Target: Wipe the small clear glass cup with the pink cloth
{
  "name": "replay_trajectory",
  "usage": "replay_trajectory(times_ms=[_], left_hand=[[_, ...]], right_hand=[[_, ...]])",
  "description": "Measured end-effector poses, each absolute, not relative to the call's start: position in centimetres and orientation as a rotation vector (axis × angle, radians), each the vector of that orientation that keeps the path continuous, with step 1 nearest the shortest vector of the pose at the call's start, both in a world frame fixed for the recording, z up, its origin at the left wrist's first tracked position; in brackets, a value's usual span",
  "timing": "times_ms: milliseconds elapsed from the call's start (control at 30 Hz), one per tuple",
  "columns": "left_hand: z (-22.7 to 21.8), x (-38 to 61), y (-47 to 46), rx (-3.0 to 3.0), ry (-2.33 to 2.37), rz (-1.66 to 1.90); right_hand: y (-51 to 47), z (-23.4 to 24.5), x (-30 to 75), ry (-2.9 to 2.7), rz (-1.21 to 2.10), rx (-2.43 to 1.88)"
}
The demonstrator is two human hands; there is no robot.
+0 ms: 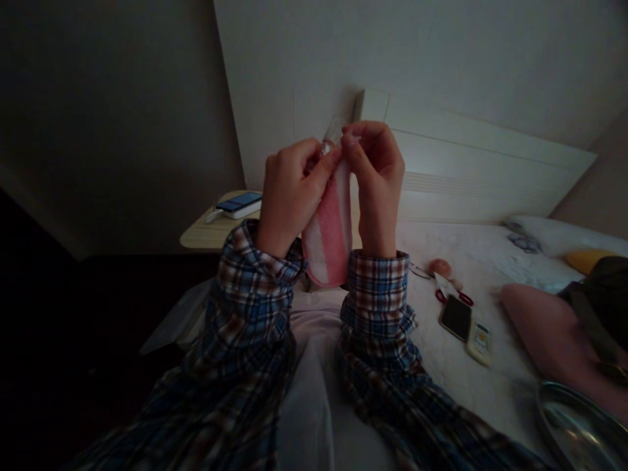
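A pink-and-white striped cloth piece (330, 229) with a rounded lower end hangs between my hands, in front of my chest. My left hand (297, 186) is closed on its upper end, thumb pressed against the fingers. Out of the top sticks a clear, shiny piece (334, 129), perhaps plastic; its kind is hard to make out. My right hand (375, 167) is closed in a pinch at the top right edge of the cloth, beside my left thumb. What exactly lies between the right fingertips is too small to tell.
A phone on a white box (240, 204) lies on a pale bedside table (201, 234) at left. On the white bed (422, 366) are red-handled scissors (454, 297), a dark phone (456, 317), a pale device (479, 341), a pink item (544, 320) and a metal bowl (583, 425).
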State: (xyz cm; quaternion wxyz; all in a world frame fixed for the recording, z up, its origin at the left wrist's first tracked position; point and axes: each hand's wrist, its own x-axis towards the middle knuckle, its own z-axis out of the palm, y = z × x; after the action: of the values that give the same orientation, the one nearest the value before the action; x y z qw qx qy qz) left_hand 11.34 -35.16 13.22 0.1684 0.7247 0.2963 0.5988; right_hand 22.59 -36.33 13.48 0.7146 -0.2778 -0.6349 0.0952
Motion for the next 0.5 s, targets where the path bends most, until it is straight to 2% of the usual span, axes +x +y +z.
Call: replay_trajectory(times_ms=[167, 500], left_hand=[[12.8, 11.4, -34.6, 2.057, 0.794, 1.637], [12.3, 11.9, -33.8, 2.190, 0.835, 1.758]], right_hand=[[-35.5, 12.9, 23.1, -1.380, 0.223, -0.572], [-33.7, 12.3, 23.3, -1.367, 0.557, -0.523]])
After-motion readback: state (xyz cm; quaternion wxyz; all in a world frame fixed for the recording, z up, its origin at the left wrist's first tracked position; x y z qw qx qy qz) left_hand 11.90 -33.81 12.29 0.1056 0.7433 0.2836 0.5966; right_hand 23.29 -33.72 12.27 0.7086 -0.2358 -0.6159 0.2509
